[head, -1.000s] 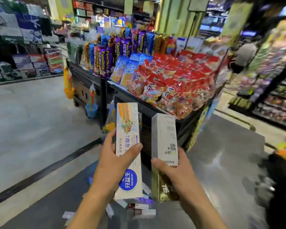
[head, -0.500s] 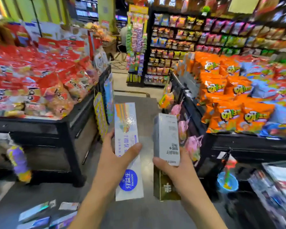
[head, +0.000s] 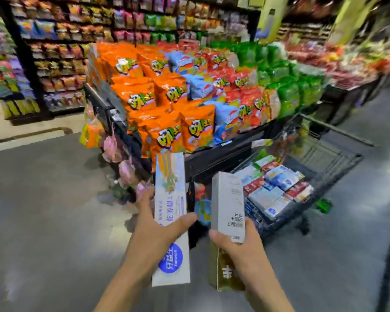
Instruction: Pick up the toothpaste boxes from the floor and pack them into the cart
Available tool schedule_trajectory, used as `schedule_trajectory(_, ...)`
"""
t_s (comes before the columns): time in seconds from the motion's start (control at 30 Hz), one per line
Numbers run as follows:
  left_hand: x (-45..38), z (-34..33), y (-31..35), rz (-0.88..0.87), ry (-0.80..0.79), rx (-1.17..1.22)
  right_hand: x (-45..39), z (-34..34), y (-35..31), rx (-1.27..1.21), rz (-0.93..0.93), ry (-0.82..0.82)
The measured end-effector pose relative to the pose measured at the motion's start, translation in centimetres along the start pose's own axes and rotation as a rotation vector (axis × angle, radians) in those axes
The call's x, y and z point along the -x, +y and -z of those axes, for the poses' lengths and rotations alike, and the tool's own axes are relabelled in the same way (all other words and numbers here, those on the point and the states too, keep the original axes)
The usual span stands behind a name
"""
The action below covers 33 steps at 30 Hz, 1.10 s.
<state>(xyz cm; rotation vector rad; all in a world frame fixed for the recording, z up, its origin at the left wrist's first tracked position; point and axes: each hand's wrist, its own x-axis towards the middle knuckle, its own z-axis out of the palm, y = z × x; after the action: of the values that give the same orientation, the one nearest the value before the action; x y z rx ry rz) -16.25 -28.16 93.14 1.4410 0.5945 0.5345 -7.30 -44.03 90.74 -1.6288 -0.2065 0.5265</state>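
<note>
My left hand (head: 154, 230) grips a long white toothpaste box (head: 170, 188) with a blue round logo near its lower end, held upright at centre. Beside it, my right hand (head: 236, 242) grips a grey and gold toothpaste box (head: 227, 199), also upright. A black wire shopping cart (head: 338, 163) stands ahead to the right, about an arm's length beyond my right hand. Several toothpaste boxes (head: 273, 188) lie packed in its near half.
A black display table (head: 214, 159) piled with orange, blue, red and green snack bags (head: 167, 102) stands straight ahead, left of the cart. Small pink items (head: 124, 170) hang at its near corner. Snack shelves (head: 54, 52) line the back. Grey floor (head: 43, 210) spreads to the left.
The view has swung to the right, so the cart with its packed boxes now shows fully. Both hands hold their boxes just as before.
</note>
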Motion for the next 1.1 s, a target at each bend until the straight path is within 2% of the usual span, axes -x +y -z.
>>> schedule_trajectory(0.33,-16.0,-10.6,-2.9,0.048,-0.438,-0.061,-11.0,5.3,0.0,-0.038,-0.067,0.42)
schedule_trajectory(0.53,-25.4,-17.0,-3.7,0.092,-0.646,-0.086,-17.2,7.0,-1.3,-0.047,-0.097,0.655)
schedule_trajectory(0.7,-30.4,-21.6,-5.4,0.095,-0.728,-0.153,-21.3,8.7,-1.2,-0.028,-0.135,0.819)
schedule_trajectory(1.1,-39.0,-35.6,-9.9,0.162,-0.8,-0.276,-33.1,17.7,2.3,0.038,-0.259,0.947)
